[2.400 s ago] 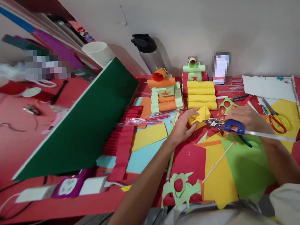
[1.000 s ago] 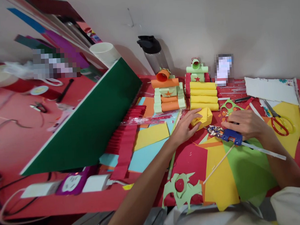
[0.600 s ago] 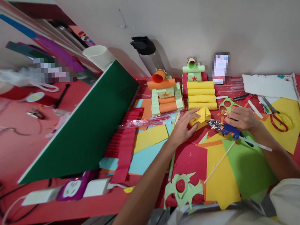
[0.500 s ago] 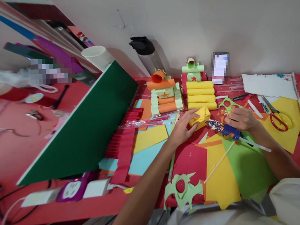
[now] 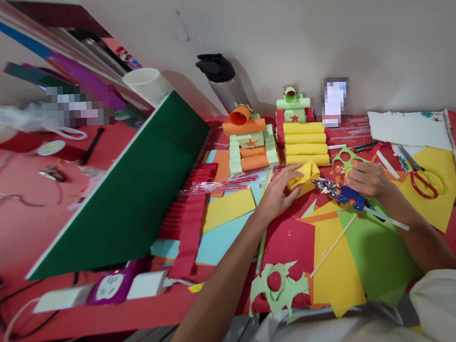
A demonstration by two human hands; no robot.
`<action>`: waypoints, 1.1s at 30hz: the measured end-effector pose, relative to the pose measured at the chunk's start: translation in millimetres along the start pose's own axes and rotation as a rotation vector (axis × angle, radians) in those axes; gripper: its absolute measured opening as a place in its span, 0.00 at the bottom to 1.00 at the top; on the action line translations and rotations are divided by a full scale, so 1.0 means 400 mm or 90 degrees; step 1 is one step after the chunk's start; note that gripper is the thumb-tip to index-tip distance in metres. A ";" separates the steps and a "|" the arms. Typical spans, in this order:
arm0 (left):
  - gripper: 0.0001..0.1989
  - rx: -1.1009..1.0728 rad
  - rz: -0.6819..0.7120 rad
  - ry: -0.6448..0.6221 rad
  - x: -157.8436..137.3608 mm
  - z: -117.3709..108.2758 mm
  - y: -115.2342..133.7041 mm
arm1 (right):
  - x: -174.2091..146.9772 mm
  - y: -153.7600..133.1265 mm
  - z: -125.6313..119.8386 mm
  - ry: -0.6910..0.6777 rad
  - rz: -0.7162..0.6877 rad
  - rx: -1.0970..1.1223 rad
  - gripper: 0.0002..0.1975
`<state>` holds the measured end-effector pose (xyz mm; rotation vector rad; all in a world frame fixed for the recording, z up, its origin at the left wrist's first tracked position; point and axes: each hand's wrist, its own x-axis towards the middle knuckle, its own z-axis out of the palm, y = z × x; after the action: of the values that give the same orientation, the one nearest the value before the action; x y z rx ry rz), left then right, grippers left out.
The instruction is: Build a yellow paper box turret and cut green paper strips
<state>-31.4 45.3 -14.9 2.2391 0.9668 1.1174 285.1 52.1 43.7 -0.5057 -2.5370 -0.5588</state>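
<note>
Yellow box (image 5: 307, 175), right of centre, sits in the left hand (image 5: 277, 194), fingers holding it; the right hand (image 5: 368, 179) grips a glue gun (image 5: 350, 196) against it. Paper (image 5: 336, 267) litters the red table (image 5: 151, 315), grey wall (image 5: 388, 33) across the top.

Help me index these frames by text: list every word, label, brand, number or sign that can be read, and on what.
No words or numbers can be read.
Orange paper model: an orange star.
Yellow paper model: a red star.
Phone, item at left: pixelated, unreadable.
Round label at left: too blurred.
Purple block: marks on white face too blurred.
Blue glue gun: no legible lettering.
</note>
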 end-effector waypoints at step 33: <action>0.10 0.010 0.030 -0.010 0.001 0.001 -0.001 | 0.038 0.005 -0.043 -0.069 0.060 0.164 0.11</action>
<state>-30.9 45.8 -15.1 2.2902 0.9240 1.1147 280.1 49.3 65.9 -0.5702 -2.6195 -0.1705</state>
